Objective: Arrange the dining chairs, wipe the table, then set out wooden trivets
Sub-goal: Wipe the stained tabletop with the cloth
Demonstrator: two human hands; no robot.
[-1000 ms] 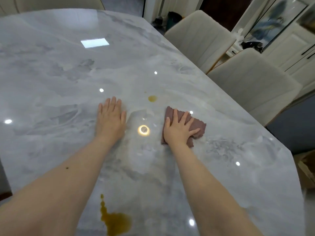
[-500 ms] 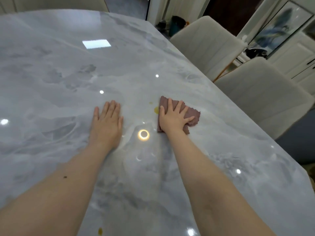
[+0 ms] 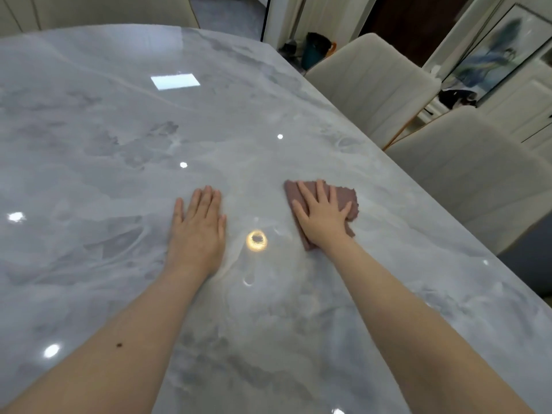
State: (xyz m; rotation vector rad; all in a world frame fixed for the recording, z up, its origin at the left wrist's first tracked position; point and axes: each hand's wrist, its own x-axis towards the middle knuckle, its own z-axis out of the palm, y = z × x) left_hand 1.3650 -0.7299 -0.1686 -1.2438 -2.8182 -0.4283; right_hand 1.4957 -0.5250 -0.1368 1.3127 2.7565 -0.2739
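- Grey marble fills most of the view: a glossy counter (image 3: 125, 150) with pale veins and bright spots of ceiling light, among them a round gold ring of glare between the two hands.
- At 1 to 3 o'clock, along the counter's right edge, stand two cream padded chairs, the far chair (image 3: 370, 85) and the near chair (image 3: 472, 174), their backs close to the rim.
- Another pale chair back (image 3: 113, 10) shows at 12 o'clock beyond the far edge.
- The left hand (image 3: 198, 234) lies flat on the bare marble, palm down, fingers straight and close together, pointing toward 12 o'clock; it holds nothing.
- The right hand (image 3: 322, 218) is spread open, palm down, pressing on a brown cloth (image 3: 346, 195); its fingers fan out toward 11 to 1 o'clock and do not curl around the fabric.
- The cloth lies flat on the marble at about 1 o'clock from the view's middle, just right of the gold glare and apart from the left hand.
- Its long axis runs from 5 o'clock, at the wrist, up to 11 o'clock, with a ragged edge toward the chairs.
- A framed picture (image 3: 493, 55) leans at 2 o'clock in the background.
- No trivets lie on the marble yet.
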